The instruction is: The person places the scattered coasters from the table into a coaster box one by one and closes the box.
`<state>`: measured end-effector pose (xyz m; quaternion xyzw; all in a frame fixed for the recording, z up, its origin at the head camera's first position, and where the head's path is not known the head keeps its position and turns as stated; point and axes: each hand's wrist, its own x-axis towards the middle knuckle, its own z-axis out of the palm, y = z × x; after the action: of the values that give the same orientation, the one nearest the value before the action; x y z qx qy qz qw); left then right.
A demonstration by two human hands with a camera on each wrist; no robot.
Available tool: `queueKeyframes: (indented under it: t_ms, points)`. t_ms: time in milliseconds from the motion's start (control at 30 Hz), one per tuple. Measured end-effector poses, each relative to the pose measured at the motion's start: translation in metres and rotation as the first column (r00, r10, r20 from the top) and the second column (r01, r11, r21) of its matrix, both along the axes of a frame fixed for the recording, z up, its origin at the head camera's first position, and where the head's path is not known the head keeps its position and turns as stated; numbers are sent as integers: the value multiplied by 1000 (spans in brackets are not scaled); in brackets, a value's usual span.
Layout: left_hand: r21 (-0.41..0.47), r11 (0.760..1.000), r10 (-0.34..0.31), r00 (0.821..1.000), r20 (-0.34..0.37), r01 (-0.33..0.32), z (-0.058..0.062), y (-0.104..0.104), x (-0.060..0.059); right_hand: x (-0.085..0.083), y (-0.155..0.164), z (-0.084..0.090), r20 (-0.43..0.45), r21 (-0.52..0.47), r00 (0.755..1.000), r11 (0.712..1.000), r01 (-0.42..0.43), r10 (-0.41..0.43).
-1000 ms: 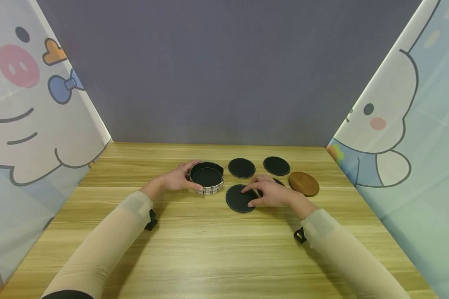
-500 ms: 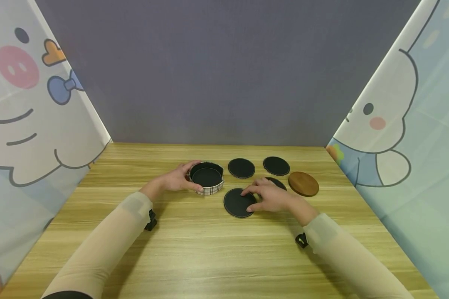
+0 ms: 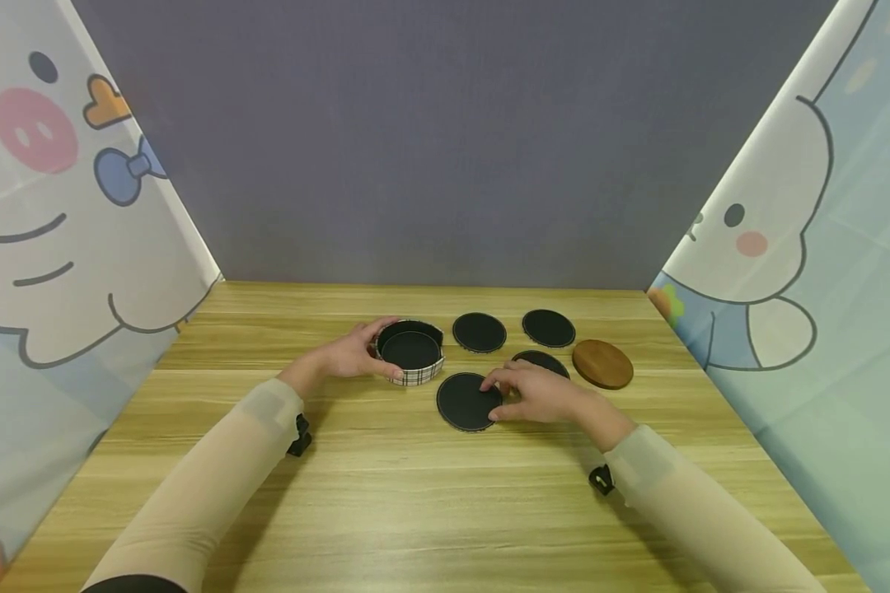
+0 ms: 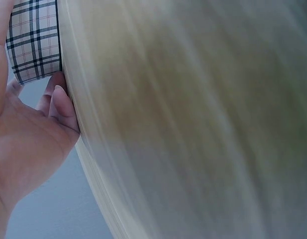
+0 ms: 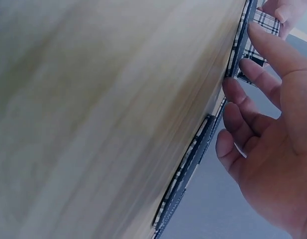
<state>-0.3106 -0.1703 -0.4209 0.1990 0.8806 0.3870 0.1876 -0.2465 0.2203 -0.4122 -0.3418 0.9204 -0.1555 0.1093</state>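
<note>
In the head view my left hand (image 3: pixel 352 354) holds a round plaid coaster holder (image 3: pixel 419 377) by its left side, thumb at the front and fingers behind. A black round coaster lies inside it. The left wrist view shows the holder's plaid wall (image 4: pixel 36 40) close to the fingers. My right hand (image 3: pixel 537 393) has its thumb and fingertips on the right edge of a black coaster (image 3: pixel 463 402) just right of and nearer than the holder. In the right wrist view that coaster's edge (image 5: pixel 239 42) meets the fingertips; whether it is lifted cannot be told.
Two black coasters (image 3: pixel 479 332) (image 3: pixel 549 328) lie at the back. Another black coaster (image 3: pixel 543 360) is partly hidden behind the right hand. A brown wooden disc (image 3: pixel 602 364) lies at the right. A grey wall (image 3: pixel 437 148) closes off the table's (image 3: pixel 415 494) far edge.
The coaster under the right hand has shifted left and slightly nearer, and the hand has lowered a little. More of the coaster behind it shows. The left hand and holder stay put.
</note>
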Motion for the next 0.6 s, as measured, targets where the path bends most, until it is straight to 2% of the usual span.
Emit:
queueKeyframes:
  t_ms: [200, 433, 600]
  points:
    - [4, 1000, -5, 1000, -6, 5, 0, -1, -1, 0, -7, 5, 16, -16, 1000, 1000, 15, -14]
    - [-3, 1000, -3, 1000, -6, 3, -1, -1, -1, -3, -21, 5, 91, 8, 994, 998, -56, 55]
    - [-1, 1000, 1, 1000, -5, -1, -1, 0, 0, -2, -26, 5, 122, 36, 990, 997, -75, 70]
